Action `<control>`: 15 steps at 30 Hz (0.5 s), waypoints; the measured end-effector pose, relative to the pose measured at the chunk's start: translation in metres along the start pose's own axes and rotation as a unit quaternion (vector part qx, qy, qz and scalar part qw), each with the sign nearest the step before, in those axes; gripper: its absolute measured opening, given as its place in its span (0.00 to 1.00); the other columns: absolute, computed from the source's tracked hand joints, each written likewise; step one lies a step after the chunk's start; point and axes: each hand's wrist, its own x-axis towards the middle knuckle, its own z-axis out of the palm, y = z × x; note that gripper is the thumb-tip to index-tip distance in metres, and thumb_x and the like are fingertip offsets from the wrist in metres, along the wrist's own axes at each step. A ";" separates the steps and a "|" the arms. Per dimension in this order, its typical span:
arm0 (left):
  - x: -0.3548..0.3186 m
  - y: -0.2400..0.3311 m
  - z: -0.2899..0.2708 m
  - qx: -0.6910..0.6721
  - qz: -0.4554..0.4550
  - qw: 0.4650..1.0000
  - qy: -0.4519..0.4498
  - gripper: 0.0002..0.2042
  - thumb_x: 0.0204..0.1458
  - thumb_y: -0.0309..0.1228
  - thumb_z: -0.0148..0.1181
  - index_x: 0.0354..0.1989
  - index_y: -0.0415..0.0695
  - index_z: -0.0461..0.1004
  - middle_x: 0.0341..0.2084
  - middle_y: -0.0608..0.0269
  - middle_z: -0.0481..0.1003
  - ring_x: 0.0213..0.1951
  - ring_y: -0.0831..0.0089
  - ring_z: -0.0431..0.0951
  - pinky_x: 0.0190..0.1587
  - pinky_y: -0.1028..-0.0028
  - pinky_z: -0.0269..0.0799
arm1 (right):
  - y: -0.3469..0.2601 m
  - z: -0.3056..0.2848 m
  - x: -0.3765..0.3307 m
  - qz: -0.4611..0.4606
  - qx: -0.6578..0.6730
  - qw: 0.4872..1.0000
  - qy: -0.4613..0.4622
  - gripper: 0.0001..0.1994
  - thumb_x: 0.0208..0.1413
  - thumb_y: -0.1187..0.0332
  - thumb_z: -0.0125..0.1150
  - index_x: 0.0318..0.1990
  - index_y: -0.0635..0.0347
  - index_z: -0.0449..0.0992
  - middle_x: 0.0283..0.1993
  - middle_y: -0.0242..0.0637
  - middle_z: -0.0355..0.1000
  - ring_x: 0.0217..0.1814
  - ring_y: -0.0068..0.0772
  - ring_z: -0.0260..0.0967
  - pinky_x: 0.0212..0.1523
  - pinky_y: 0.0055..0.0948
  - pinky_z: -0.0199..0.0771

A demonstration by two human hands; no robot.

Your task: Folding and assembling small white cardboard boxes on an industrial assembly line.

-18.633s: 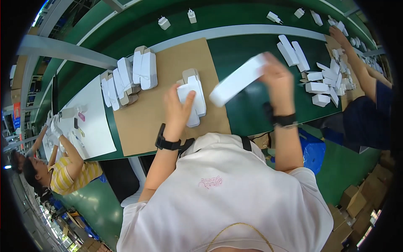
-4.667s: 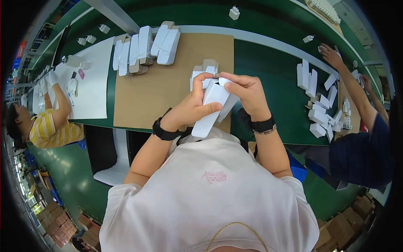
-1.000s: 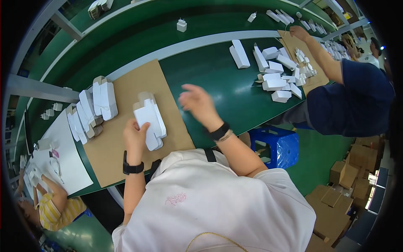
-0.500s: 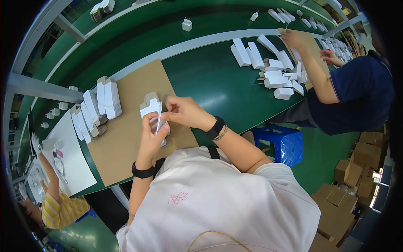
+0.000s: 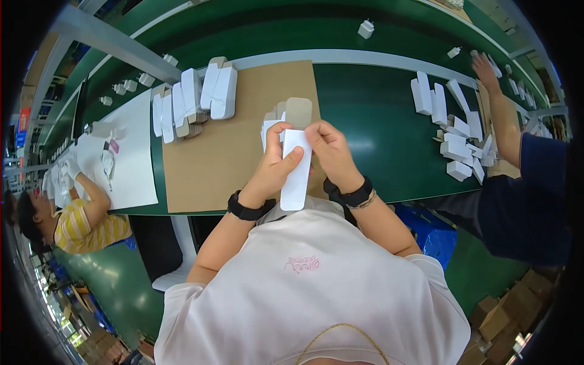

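Long white flat carton [image 5: 296, 170] pinched between left hand [image 5: 272, 170] and right hand [image 5: 333, 155], small stack of white cartons with grey flaps [image 5: 286, 115] just beyond the fingers, row of upright white cartons [image 5: 191, 103] far left of the left hand, scattered white cartons [image 5: 453, 131] well right of the right hand

Cardboard sheet [image 5: 225, 152]: brown, flat on the green bench [image 5: 377, 115]. Folded white cartons [image 5: 194, 100]: row standing along the sheet's far left edge. White sheet [image 5: 131, 152]: left of the cardboard, small parts on it. Co-worker in striped yellow top [image 5: 79, 225]: far left, arm on the white sheet. Loose cartons [image 5: 453, 131]: heap at right. Co-worker in dark blue sleeve [image 5: 535, 182]: far right, arm stretched over the heap. Small white pieces [image 5: 365, 27]: scattered on the far belt. Blue bin [image 5: 435, 234]: under the bench. Brown boxes [image 5: 499, 316]: floor, lower right.
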 end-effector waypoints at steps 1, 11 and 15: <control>0.000 0.001 -0.002 -0.027 -0.013 0.999 -0.018 0.24 0.55 0.36 0.50 0.54 0.51 0.44 0.38 0.56 0.67 0.29 0.71 0.75 0.28 0.72 0.74 | 0.000 -0.005 0.003 0.008 -0.005 1.000 -0.011 0.06 0.56 0.70 0.53 0.37 0.64 0.70 0.32 0.30 0.65 0.31 0.15 0.63 0.33 0.18 0.67; -0.003 0.012 -0.012 0.078 -0.050 0.994 -0.052 0.34 0.52 0.39 0.56 0.58 0.46 0.37 0.38 0.54 0.67 0.33 0.72 0.73 0.34 0.72 0.72 | -0.021 -0.012 0.009 -0.101 -0.119 0.987 -0.029 0.12 0.53 0.73 0.54 0.45 0.64 0.74 0.41 0.38 0.74 0.38 0.22 0.70 0.39 0.19 0.69; -0.003 0.009 -0.018 0.175 -0.018 0.982 -0.063 0.39 0.48 0.40 0.59 0.59 0.46 0.36 0.37 0.54 0.69 0.34 0.71 0.73 0.36 0.72 0.71 | -0.029 -0.017 0.010 0.025 -0.030 0.998 -0.057 0.14 0.49 0.77 0.52 0.45 0.69 0.73 0.43 0.39 0.73 0.41 0.24 0.69 0.45 0.22 0.68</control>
